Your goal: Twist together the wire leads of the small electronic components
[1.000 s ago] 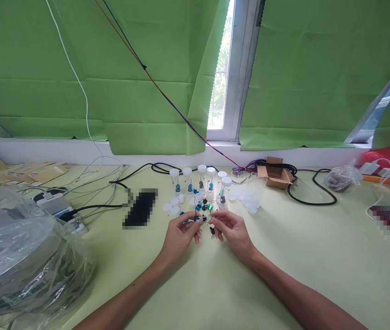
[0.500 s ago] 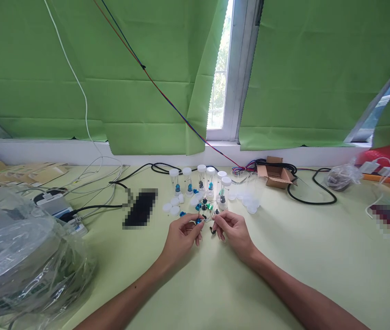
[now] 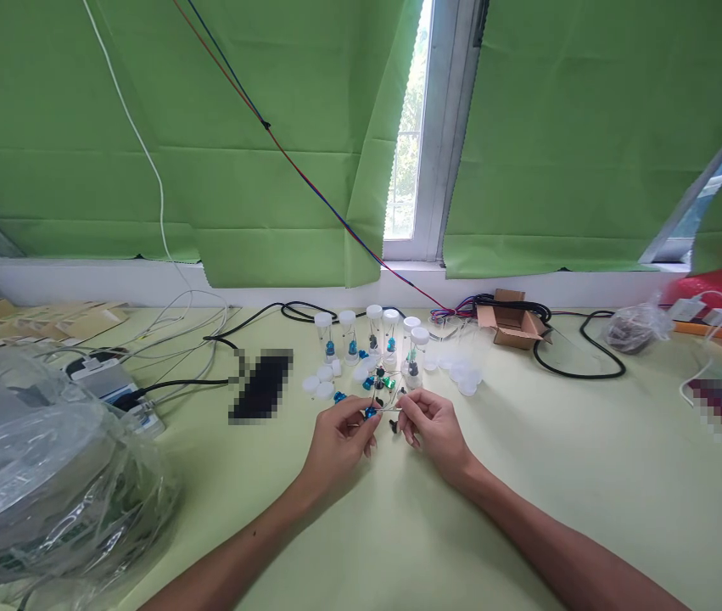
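Between thumb and fingers my left hand (image 3: 339, 434) pinches a small blue part with a thin stem (image 3: 371, 412). Close on its right, my right hand (image 3: 432, 424) is closed, fingertips on a thin pale strand that runs toward the blue part; its exact kind is too small to tell. A small black piece (image 3: 394, 426) shows between the two hands. Just beyond the fingertips lie several small blue, green and black parts, among them a green one (image 3: 388, 383) and a blue one (image 3: 339, 396). Several clear tubes with white caps (image 3: 391, 333) stand behind, with similar parts inside.
Loose white caps (image 3: 324, 389) lie left of the tubes, and a stack of clear lids (image 3: 465, 373) lies to the right. An opened cardboard box (image 3: 511, 325) and black cable (image 3: 580, 373) are at the back. A plastic-wrapped spool (image 3: 48, 475) fills the left side, near a power strip (image 3: 112, 386).
Both hands keep their grips in nearly the same place. The whole view has shifted very slightly to the right.
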Tool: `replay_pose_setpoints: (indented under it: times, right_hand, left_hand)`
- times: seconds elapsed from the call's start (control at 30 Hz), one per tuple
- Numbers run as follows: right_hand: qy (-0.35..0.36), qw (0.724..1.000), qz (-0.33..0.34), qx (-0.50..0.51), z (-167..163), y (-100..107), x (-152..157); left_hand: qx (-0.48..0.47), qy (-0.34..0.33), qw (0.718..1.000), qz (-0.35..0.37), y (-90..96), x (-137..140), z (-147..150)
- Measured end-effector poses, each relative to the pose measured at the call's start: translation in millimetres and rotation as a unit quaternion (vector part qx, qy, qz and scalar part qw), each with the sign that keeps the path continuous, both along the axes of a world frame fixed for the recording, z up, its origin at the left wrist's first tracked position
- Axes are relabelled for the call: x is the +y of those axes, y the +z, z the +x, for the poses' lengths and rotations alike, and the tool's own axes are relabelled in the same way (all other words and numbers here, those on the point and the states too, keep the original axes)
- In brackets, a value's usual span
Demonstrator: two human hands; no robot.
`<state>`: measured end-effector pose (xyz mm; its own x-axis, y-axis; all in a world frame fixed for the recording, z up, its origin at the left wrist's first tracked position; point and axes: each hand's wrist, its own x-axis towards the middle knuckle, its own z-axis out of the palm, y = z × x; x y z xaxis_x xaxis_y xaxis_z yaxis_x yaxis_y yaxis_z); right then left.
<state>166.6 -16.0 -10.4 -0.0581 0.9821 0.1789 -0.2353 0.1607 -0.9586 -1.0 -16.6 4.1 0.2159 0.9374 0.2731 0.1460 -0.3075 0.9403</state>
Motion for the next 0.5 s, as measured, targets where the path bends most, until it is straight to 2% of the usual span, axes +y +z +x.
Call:
replay_pose_setpoints:
  times: [0.17,0.37,0.5]
  right_hand:
    - [0.005,1.0,0.017,0.004,-0.2,-0.3,-0.6]
    - [-0.024,0.998,0.058,-0.006,-0.7,-2.9,-0.2]
    - [-0.031,0.998,0.059,-0.002,-1.5,-4.0,0.7]
  left_hand:
    - [-0.024,0.005,0.999,-0.033,3.0,0.0,1.1]
    - [-0.049,0.004,0.997,-0.061,4.4,2.3,0.1]
    - [-0.062,-0.003,0.995,-0.077,4.1,4.1,-0.6]
